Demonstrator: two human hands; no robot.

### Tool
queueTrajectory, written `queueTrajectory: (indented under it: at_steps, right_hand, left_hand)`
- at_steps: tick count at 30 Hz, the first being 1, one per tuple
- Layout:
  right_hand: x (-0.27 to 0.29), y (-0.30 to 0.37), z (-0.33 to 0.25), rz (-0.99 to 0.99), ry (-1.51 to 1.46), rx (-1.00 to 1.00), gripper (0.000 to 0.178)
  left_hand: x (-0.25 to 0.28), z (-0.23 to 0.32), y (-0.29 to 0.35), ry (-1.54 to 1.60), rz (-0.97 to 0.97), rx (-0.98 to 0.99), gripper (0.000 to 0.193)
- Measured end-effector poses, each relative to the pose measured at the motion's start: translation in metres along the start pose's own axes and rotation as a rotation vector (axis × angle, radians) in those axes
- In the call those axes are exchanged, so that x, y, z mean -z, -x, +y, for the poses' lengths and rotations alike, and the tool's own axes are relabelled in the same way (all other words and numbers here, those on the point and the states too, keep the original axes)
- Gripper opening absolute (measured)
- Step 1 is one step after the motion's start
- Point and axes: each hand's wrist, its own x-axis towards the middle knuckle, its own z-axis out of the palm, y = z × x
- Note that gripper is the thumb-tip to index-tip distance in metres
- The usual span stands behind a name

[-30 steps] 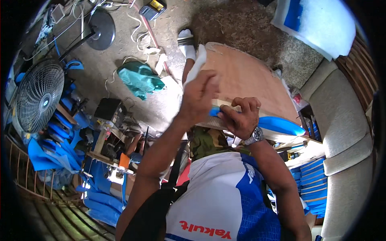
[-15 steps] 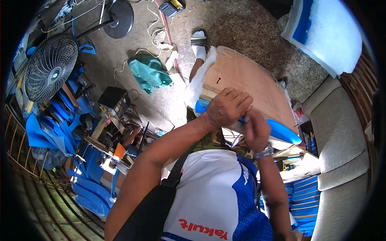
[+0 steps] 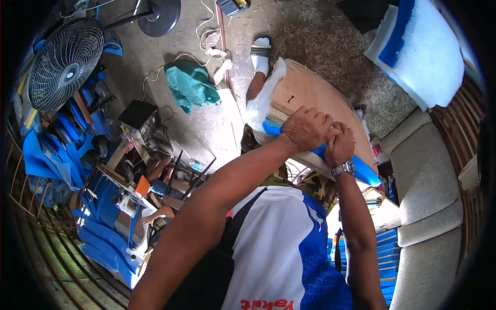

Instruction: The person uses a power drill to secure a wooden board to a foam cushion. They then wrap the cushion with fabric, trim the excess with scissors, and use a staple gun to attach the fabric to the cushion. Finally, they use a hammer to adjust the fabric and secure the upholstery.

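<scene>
A curved plywood panel [image 3: 330, 101] lies tilted in front of me, with white wadding [image 3: 264, 103] along its left side and blue foam or cloth [image 3: 366, 173] along its near edge. A small dark mark shows on the wood. My left hand [image 3: 309, 128] is closed at the near edge, its knuckles up. Right beside it, touching it, my right hand [image 3: 340, 146] is closed too, a watch on its wrist. Whatever the fingers grip is hidden beneath them. Blue material emerges on both sides of the hands.
A green cloth [image 3: 191, 85] lies on the floor beyond a black box-like device [image 3: 138, 114]. At left stand a fan [image 3: 66, 75] and a sewing machine [image 3: 125, 204], with another person's hand [image 3: 157, 214] nearby. Grey cushioned seating [image 3: 426, 175] stands right, below a white-and-blue padded piece [image 3: 429, 54].
My right hand, blurred and lower before, has come up against my left hand and closed. Both hands now sit slightly farther right in view. The whole view has shifted a little.
</scene>
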Motion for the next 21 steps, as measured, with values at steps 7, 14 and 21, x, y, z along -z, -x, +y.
queueTrajectory:
  at_steps: [7,14,21]
  right_hand:
    - [0.006,-0.017,-0.004,-0.132,0.195,0.025,0.028]
    - [-0.002,-0.025,0.006,-0.034,0.116,0.102,0.023]
    - [-0.004,-0.02,-0.003,0.027,0.032,0.125,0.019]
  left_hand:
    - [-0.013,-0.008,-0.007,-0.046,0.035,-0.099,0.028]
    - [-0.025,-0.011,-0.015,-0.035,0.097,-0.07,0.025]
    - [-0.025,-0.019,-0.008,-0.001,0.084,-0.048,0.025]
